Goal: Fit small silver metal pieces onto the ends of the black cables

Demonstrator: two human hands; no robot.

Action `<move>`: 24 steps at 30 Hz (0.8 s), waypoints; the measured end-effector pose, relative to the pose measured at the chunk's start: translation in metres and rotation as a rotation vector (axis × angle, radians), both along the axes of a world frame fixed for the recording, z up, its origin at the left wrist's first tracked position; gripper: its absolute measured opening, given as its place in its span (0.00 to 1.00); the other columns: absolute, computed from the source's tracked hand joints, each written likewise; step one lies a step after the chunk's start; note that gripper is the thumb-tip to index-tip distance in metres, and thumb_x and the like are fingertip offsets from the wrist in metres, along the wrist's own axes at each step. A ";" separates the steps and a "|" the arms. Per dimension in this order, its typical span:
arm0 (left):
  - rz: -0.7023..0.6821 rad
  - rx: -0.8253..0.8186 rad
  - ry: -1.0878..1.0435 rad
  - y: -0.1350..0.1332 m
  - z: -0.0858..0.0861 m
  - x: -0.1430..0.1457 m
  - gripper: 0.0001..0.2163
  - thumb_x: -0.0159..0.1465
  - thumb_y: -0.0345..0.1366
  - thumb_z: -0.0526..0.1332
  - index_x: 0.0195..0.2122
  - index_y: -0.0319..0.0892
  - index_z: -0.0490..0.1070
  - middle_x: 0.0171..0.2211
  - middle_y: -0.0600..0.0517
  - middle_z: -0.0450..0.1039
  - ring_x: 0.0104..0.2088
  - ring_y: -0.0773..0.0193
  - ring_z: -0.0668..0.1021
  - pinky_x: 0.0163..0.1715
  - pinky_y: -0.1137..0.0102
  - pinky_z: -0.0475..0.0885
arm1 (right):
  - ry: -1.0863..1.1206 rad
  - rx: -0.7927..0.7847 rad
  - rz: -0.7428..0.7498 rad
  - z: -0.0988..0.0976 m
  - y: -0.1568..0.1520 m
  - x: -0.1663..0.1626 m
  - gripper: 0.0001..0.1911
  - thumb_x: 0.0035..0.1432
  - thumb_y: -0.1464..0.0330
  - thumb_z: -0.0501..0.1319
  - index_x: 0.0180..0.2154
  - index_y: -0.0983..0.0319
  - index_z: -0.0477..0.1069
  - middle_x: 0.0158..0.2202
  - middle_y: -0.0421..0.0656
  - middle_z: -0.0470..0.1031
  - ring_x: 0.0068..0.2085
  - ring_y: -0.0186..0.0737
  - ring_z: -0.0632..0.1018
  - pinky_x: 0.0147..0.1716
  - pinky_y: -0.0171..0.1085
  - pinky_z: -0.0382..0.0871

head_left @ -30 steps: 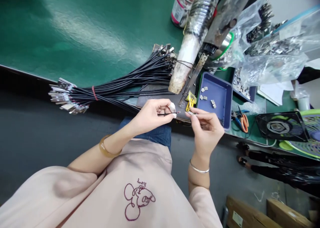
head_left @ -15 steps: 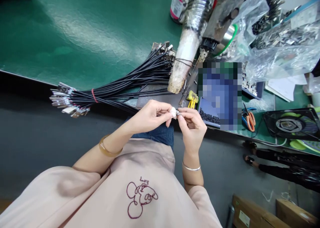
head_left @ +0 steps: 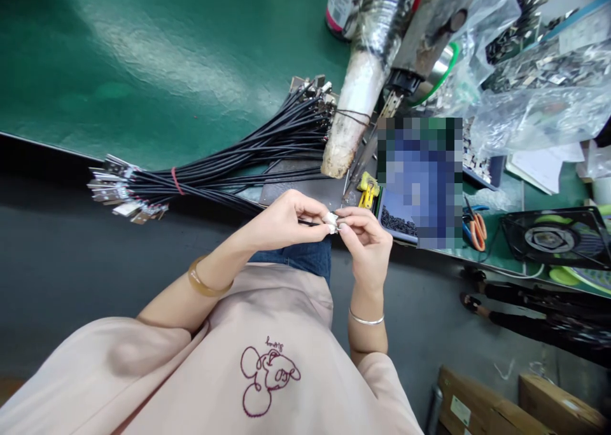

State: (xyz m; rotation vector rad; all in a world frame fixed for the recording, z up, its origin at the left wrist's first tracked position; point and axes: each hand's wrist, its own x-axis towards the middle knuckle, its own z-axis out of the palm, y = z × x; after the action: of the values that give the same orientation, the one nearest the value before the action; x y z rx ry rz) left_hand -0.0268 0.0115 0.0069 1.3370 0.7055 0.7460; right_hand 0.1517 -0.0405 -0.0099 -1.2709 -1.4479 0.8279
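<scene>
In front of my waist, my left hand (head_left: 289,220) pinches a black cable (head_left: 306,223) between thumb and fingers. White wrapping (head_left: 330,219) covers its fingertips. My right hand (head_left: 367,241) meets it there, thumb and forefinger closed on a small silvery piece (head_left: 338,229) at the cable's end; its exact shape is hidden by the fingers. Just beyond my left hand lies a bundle of black cables (head_left: 224,152) with metal connectors at both ends, tied by a red band (head_left: 177,181) near the left end.
Over the bench (head_left: 167,60) hangs a white-tipped, wrapped hose (head_left: 351,117). A yellow cutter (head_left: 368,190) lies beside a blue tray (head_left: 405,236) of small black parts, partly pixelated. Orange-handled pliers (head_left: 476,231) and a black fan (head_left: 554,239) are at right. Cardboard boxes (head_left: 477,403) stand on the floor.
My fingertips have shifted slightly on the small piece, and the cable now shows between my left fingers. The view has moved a little; the bundle stays on the bench.
</scene>
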 end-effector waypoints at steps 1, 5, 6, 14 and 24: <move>0.011 -0.006 -0.003 0.000 -0.002 0.001 0.04 0.56 0.29 0.63 0.27 0.35 0.77 0.21 0.55 0.68 0.22 0.74 0.65 0.22 0.77 0.60 | 0.016 -0.009 0.000 0.000 0.000 0.000 0.02 0.61 0.68 0.66 0.35 0.58 0.77 0.41 0.43 0.80 0.42 0.39 0.82 0.39 0.37 0.81; 0.093 -0.042 0.018 -0.003 -0.007 0.003 0.05 0.57 0.32 0.63 0.27 0.35 0.73 0.19 0.57 0.60 0.20 0.75 0.61 0.21 0.77 0.56 | -0.005 0.114 -0.173 0.003 -0.004 -0.005 0.04 0.66 0.68 0.60 0.39 0.57 0.75 0.43 0.44 0.79 0.44 0.41 0.83 0.44 0.44 0.83; 0.108 -0.046 0.021 -0.004 -0.008 0.004 0.05 0.58 0.32 0.63 0.27 0.36 0.72 0.18 0.58 0.58 0.20 0.76 0.60 0.21 0.77 0.54 | -0.023 0.169 -0.214 0.005 -0.006 -0.006 0.05 0.67 0.68 0.59 0.40 0.57 0.74 0.44 0.44 0.79 0.44 0.42 0.83 0.45 0.47 0.83; 0.111 -0.051 -0.037 -0.004 -0.004 0.007 0.05 0.58 0.29 0.60 0.26 0.37 0.67 0.20 0.60 0.51 0.21 0.76 0.53 0.21 0.76 0.48 | -0.277 0.450 -0.205 0.005 -0.010 -0.010 0.10 0.61 0.74 0.65 0.41 0.53 0.74 0.42 0.41 0.81 0.41 0.43 0.84 0.40 0.47 0.83; 0.191 -0.034 0.020 -0.003 -0.011 0.006 0.11 0.62 0.35 0.59 0.24 0.38 0.67 0.21 0.57 0.55 0.23 0.73 0.58 0.22 0.74 0.51 | -0.286 0.363 -0.203 -0.007 -0.002 -0.010 0.05 0.62 0.74 0.63 0.37 0.57 0.71 0.43 0.43 0.82 0.43 0.41 0.84 0.44 0.44 0.82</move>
State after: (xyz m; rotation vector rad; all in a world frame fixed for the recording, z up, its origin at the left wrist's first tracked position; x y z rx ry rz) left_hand -0.0204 0.0088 -0.0040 1.2592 0.8669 0.8700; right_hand 0.1418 -0.0426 -0.0169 -1.2610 -1.5741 0.2377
